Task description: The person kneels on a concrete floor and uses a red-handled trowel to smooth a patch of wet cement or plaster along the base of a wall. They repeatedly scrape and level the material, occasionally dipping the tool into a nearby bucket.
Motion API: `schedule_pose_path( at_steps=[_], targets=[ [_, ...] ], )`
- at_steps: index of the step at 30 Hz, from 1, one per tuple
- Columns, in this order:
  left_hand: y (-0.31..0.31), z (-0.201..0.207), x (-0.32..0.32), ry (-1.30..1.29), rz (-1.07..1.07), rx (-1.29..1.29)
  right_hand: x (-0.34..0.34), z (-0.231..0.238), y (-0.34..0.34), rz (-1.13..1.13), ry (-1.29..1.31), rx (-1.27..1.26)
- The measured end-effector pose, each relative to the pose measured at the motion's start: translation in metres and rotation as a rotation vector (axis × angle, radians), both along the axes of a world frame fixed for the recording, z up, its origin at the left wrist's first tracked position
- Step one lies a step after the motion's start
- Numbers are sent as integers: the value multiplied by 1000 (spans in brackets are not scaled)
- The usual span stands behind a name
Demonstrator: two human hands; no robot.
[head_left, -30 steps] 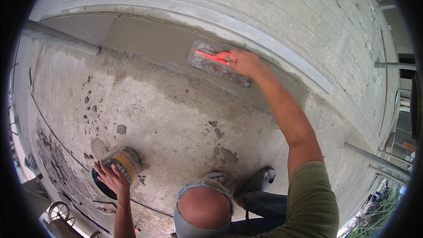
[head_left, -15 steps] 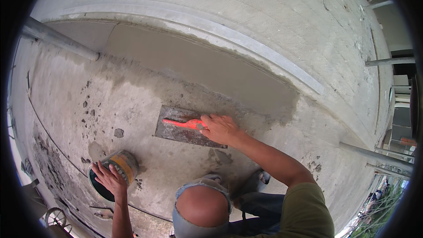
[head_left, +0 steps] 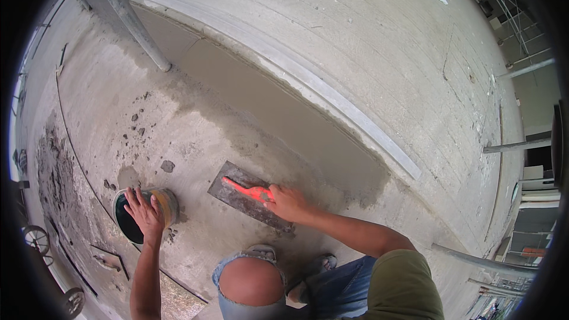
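Observation:
My right hand (head_left: 285, 204) grips the red handle of a rectangular finishing trowel (head_left: 237, 201), its grey, mortar-stained blade lying low over the concrete. Whether the blade touches the floor I cannot tell. Beyond it runs a smooth, dark band of wet mortar (head_left: 267, 115). To the left, my left hand (head_left: 146, 216) is open, fingers spread over the mouth of a bucket (head_left: 169, 204) with a yellow band. I cannot tell if the fingers touch its rim. The bucket's inside looks dark green, and its contents are hidden.
A long pale edging strip (head_left: 332, 106) borders the mortar's far side. A metal pole (head_left: 133, 21) stands at the left end. Crumbs of mortar (head_left: 168, 166) lie left of the trowel. Spoked wheels (head_left: 37, 240) show at lower left, and another pole (head_left: 483, 261) lies right.
The whole view has turned, so the mortar band slants more steeply. The trowel, still in my right hand, appears more tilted. My left hand stays over the bucket, its fingers now pointing more forward.

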State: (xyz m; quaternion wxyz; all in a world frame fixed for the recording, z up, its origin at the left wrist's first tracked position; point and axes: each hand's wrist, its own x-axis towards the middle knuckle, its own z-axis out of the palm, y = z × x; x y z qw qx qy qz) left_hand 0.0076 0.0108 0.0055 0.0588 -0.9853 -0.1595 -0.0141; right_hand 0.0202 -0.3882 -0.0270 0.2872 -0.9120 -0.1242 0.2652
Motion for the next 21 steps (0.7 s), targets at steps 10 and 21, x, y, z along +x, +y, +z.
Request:
schedule_pose_path(
  at_steps=[10, 21],
  targets=[
    [5, 6, -8, -3, 77, -100, -11, 61, 56, -89, 158, 165],
    [19, -12, -10, -247, -42, -297, -71, 41, 102, -235, 217, 120]
  ],
)
